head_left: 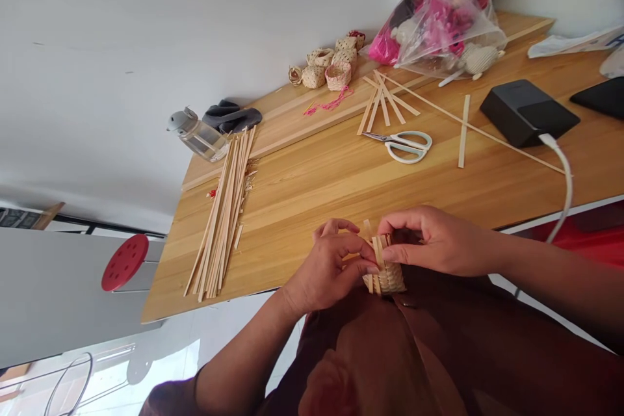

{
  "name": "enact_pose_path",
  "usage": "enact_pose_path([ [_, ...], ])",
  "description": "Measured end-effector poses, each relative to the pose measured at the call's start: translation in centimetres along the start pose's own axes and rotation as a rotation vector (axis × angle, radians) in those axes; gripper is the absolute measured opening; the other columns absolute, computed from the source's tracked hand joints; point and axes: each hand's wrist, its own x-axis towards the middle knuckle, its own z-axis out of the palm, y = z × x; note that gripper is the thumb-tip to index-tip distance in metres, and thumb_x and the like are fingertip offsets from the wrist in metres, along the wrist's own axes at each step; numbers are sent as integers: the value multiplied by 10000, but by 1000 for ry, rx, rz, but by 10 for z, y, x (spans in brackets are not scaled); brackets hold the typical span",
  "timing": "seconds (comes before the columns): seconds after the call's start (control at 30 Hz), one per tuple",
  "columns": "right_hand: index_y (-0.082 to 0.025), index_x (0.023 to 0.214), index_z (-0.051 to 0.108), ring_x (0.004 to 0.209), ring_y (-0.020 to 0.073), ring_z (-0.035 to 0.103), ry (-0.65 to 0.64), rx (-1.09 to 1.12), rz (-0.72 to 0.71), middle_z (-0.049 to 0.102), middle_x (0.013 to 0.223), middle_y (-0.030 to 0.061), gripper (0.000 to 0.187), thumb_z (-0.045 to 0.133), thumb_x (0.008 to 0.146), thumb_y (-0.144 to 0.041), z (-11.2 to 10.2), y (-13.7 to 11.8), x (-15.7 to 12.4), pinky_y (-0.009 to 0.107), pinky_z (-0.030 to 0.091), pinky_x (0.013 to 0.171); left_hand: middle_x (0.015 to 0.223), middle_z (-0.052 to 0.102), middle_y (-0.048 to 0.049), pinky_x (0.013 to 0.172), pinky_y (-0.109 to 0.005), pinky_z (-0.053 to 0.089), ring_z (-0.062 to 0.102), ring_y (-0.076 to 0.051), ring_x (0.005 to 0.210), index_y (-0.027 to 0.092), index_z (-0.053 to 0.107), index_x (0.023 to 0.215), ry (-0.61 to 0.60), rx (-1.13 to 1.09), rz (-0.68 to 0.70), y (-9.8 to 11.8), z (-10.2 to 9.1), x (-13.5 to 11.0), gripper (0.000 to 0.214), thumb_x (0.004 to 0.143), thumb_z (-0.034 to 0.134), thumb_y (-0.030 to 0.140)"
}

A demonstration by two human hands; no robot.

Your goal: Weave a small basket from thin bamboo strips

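From my remote view on the head camera, I've got both bare hands low at the near edge of the desk [312, 188], working on a small pale woven basket of flat bamboo-like strips [389, 275]. The basket sits just past the desk edge, above the person's brown shirt [370, 364], with loose strip ends sticking up from it. The left hand [326, 266] is closed around the basket's near side, fingertips pinching the strips. The right hand [433, 240] is also closed and gripping, with curled fingers and thumb on the opposite side.

My call on handling: the basket looks light and stiff but springy, and the loose strips could slip or snap. The safest hold looks like the tighter woven body, not the free ends.

Around the hands on the desk: a long bundle of pale flat strips [221, 214], white-handled steel scissors [402, 145], and scattered loose strips [385, 101]. Farther off are small finished woven baskets [331, 62], a tangle of pink thread [331, 103], a clear plastic bag of pink items [439, 19], a clear bottle with a grey cap [197, 133], a dark grey cloth [231, 117], a black box-shaped device [529, 112] with a white cable [560, 169], and a black tablet-like slab [599, 97]. A white bag [575, 42] has blue marks, unreadable. No brand or label is legible anywhere.
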Motion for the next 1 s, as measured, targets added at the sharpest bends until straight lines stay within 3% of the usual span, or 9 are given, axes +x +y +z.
enact_pose_path([
  [0.07,-195,784,635,670,142,529,6,26,33,585,704,-28,270,716,853,-443,1,4,2,270,439,614,956,770,-16,1119,-426,347,556,-254,1230,253,727,869,74,-58,-34,-2,7,-2,35,901,739,254],
  [0.23,-193,765,609,601,117,452,19,86,87,517,647,-54,324,723,848,-485,3,10,4,246,356,541,944,773,-35,1065,-395,420,662,-230,1079,215,697,926,258,-198,2,-7,19,-5,188,820,839,278],
  [0.4,-200,748,628,615,129,454,58,38,95,516,664,-39,340,678,890,-505,5,7,4,256,356,554,948,815,0,1191,-434,296,669,-216,1137,270,774,929,322,26,179,-13,24,-7,73,862,802,268],
  [0.53,-201,758,642,650,145,513,37,46,83,562,686,-28,305,700,880,-474,1,11,-1,271,410,613,975,822,-12,1153,-402,358,715,-186,1030,263,768,1098,376,136,295,-17,27,-9,203,899,762,299],
  [0.7,-177,895,713,697,158,548,-23,12,113,660,769,4,247,753,825,-410,0,16,-5,283,434,634,1007,819,-17,1120,-424,397,692,-190,983,268,748,1174,359,249,334,-20,31,-12,249,937,715,336],
  [0.87,-177,804,696,633,139,510,67,-24,132,625,690,-14,213,753,781,-381,6,14,-4,265,401,568,1020,806,-28,1116,-436,445,668,-174,951,225,695,1257,397,315,415,-22,33,-13,298,969,674,299],
  [1.0,-196,700,671,608,144,530,113,-46,136,641,646,-16,174,761,751,-336,8,10,-5,270,413,560,1058,793,-45,1155,-467,431,662,-182,973,201,667,1286,330,403,446,-21,30,-13,312,989,638,290],
])
